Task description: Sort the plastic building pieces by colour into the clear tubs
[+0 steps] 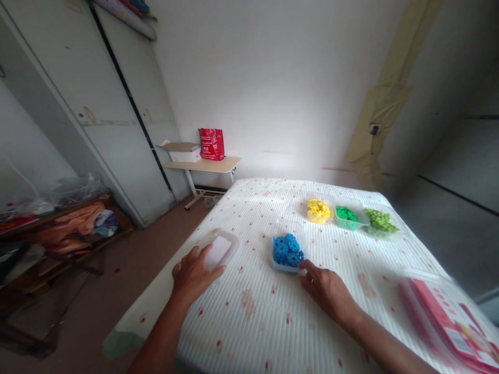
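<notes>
My left hand (pixel 195 275) reaches over the near left corner of a clear plastic lid (pixel 231 245) with a white label. Its thumb and fingers are spread apart; whether they touch the lid is hard to tell. My right hand (pixel 327 291) has its fingers closed at the near right corner of a clear plastic container (pixel 287 269), pinching its rim. Blue flower-shaped plastic pieces (pixel 287 249) lie in that container, which rests on the bed.
Farther back on the bed (pixel 273 322) stand containers of yellow pieces (pixel 318 210), green pieces (pixel 346 214) and light green pieces (pixel 380 221). A pink-labelled plastic box (pixel 448 317) lies at right. Beyond, a small table (pixel 214 164) bears a red bag (pixel 211 144) and a box (pixel 185 155).
</notes>
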A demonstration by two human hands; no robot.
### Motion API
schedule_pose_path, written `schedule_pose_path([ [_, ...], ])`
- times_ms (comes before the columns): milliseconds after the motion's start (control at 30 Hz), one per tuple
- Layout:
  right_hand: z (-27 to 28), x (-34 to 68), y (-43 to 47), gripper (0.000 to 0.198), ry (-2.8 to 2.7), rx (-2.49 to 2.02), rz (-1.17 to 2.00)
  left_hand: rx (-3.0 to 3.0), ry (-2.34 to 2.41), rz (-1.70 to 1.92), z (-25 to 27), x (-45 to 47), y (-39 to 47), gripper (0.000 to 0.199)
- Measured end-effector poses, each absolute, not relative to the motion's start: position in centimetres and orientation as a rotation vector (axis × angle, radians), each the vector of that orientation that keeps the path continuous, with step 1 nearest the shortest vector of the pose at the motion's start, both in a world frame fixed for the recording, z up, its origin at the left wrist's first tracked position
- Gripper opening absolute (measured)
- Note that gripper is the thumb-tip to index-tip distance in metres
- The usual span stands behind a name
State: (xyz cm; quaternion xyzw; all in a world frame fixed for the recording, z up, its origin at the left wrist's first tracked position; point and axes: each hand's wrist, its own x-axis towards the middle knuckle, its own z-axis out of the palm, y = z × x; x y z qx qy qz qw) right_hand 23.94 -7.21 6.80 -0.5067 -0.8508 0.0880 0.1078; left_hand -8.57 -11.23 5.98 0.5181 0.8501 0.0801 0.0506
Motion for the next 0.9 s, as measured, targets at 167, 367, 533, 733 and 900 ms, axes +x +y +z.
schedule_pose_path([
  [167, 6.7, 23.9, -7.2, 0.028, -2.502, -1.488, 0.261, 1.593, 2.625, 0.314, 6.1, -8.4, -11.1, 0.073],
  [367, 6.2, 24.2, -7.1, 0.027, -2.488, -1.427, 0.185, 1.568, 2.7, 0.272, 6.7, -8.5, -10.6, 0.058],
  [533, 5.8, 24.3, -7.5, 0.024, -2.509, -1.421, -0.036, 1.607, 2.619, 0.216, 6.7, -8.5, -10.8, 0.083],
  [733, 6.1, 24.2, -7.4, 0.021, -2.51, -1.439, -0.245, 1.675, 2.49, 0.177, 6.3, -8.0, -11.2, 0.088],
  [900, 6.0, 24.7, -7.0, 0.026, -2.454, -1.437, -0.373, 1.609, 2.419, 0.319, 7.1, -8.5, -11.0, 0.072],
])
